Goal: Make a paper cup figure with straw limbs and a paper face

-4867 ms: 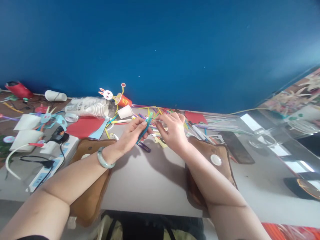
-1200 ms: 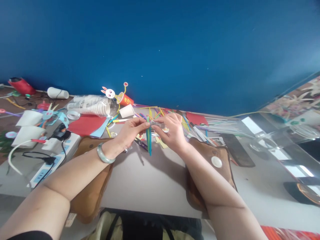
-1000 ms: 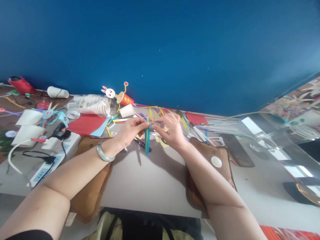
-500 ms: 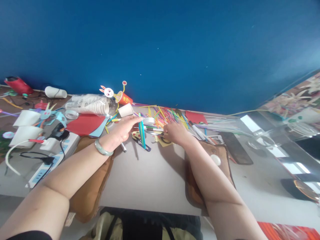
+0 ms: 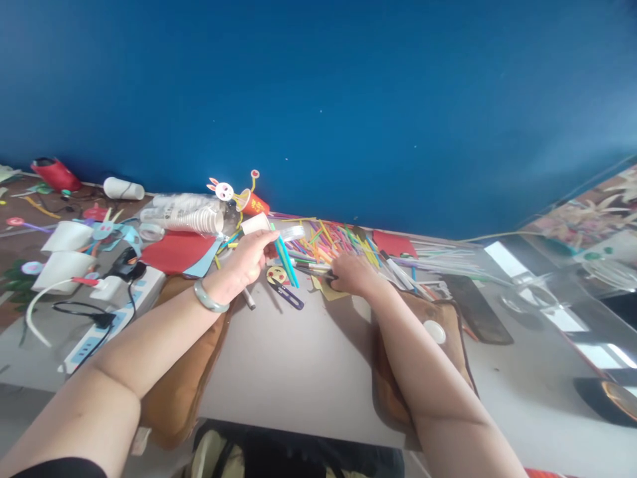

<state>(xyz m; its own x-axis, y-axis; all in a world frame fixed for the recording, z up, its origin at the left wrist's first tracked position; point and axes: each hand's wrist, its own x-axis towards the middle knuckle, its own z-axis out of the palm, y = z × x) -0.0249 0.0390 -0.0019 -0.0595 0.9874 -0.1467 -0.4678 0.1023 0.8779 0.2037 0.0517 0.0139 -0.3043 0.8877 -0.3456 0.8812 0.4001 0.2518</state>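
My left hand (image 5: pixel 249 259), with a pale bangle at the wrist, pinches a small bundle of turquoise and green straws (image 5: pixel 284 255) that slants down to the right. A clear tape roll (image 5: pixel 292 232) is by its fingertips; I cannot tell whether they touch it. Below lie a round face cutout (image 5: pixel 276 274) and a dark, slim tool (image 5: pixel 291 297). My right hand (image 5: pixel 353 273) is closed low over the table, its fingers curled round what look like dark scissor handles (image 5: pixel 332 275), mostly hidden. Under them is a yellow paper piece (image 5: pixel 328 289).
Loose coloured straws (image 5: pixel 331 239) pile along the blue wall. Stacked paper cups (image 5: pixel 184 216), red paper (image 5: pixel 176 251) and a power strip (image 5: pixel 114 318) stand left. Brown cushions lie beneath both forearms. A dark slab (image 5: pixel 475 309) and a clear box (image 5: pixel 542 285) are right.
The straws in my left hand have tipped from nearly upright to a slant, and the tape roll has shifted slightly up and left. My right hand stays in about the same place.
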